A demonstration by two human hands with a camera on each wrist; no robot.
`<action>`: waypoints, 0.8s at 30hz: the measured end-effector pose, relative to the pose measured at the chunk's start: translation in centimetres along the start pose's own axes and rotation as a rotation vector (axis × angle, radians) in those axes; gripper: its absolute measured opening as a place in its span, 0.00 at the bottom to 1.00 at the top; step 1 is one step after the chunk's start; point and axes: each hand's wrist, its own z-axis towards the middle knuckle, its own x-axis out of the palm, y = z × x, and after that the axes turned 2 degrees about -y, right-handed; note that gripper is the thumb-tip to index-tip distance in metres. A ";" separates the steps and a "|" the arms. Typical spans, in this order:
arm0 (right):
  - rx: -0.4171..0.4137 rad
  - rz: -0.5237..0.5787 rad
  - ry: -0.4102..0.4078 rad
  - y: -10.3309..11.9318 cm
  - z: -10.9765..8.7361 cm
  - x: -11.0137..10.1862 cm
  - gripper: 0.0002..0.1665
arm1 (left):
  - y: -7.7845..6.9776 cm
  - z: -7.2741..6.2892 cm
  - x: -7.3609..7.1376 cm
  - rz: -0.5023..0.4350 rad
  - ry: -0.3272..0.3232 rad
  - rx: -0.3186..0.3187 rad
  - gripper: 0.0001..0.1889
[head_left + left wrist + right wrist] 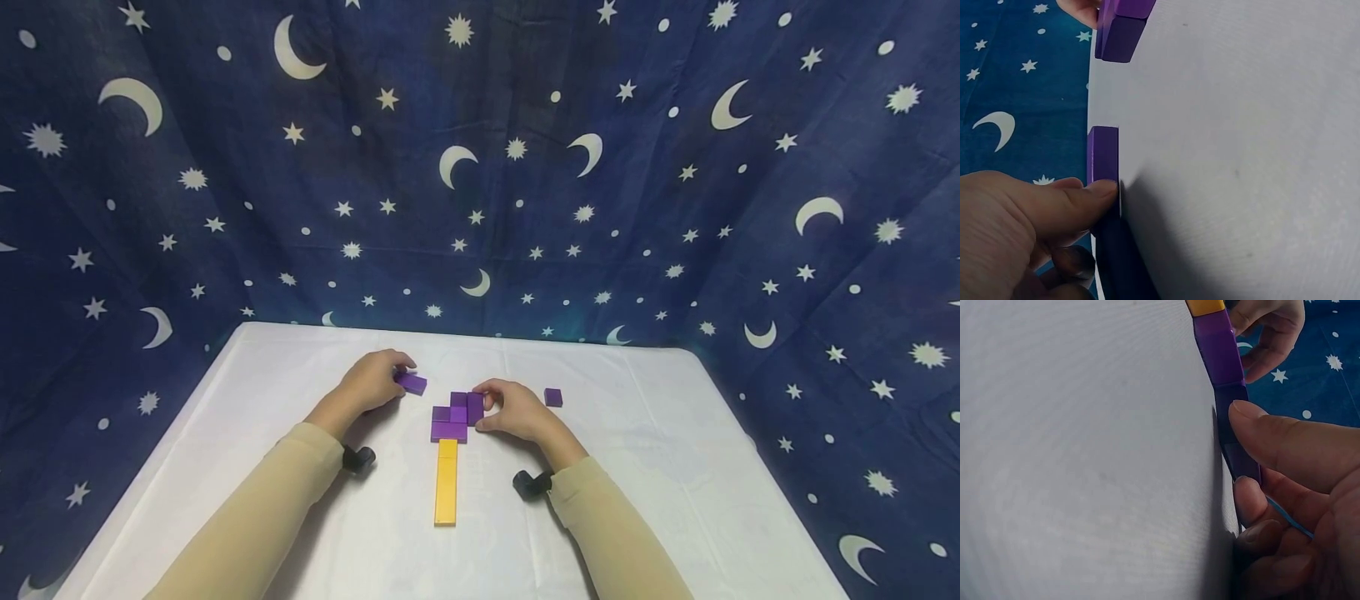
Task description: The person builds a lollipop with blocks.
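My left hand (372, 381) pinches a purple rectangular block (413, 383) on the left, its thumb lying along the block (1105, 153) in the left wrist view. My fingers cover its near end. My right hand (517, 410) holds an upright purple block (476, 408) between thumb and fingers, at the right side of a cluster of purple blocks (448, 432). That block stands against its neighbours in the cluster. Below the cluster, touching it, runs a yellow strip (446, 487) made of a short and a long piece. The right wrist view shows the thumb over dark purple blocks (1244, 464).
A lone purple square block (553, 397) lies to the right, beyond my right hand. All of it rests on a white-covered table (637, 500). A dark blue cloth (480, 208) with moons and stars hangs behind and beside the table. Each wrist wears a small black camera (531, 485).
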 end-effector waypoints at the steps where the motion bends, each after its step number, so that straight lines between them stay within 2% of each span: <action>1: -0.002 0.002 0.000 0.0 0.0 0.0 0.35 | 0.0 0.0 0.1 0.002 -0.001 0.002 0.25; 11: -0.001 0.007 0.005 0.0 0.0 0.0 0.34 | -0.1 0.0 0.4 -0.015 -0.035 0.015 0.21; 24: -0.001 -0.004 0.003 0.1 0.0 -0.1 0.35 | -1.6 -1.7 0.7 -0.068 -0.055 -0.039 0.22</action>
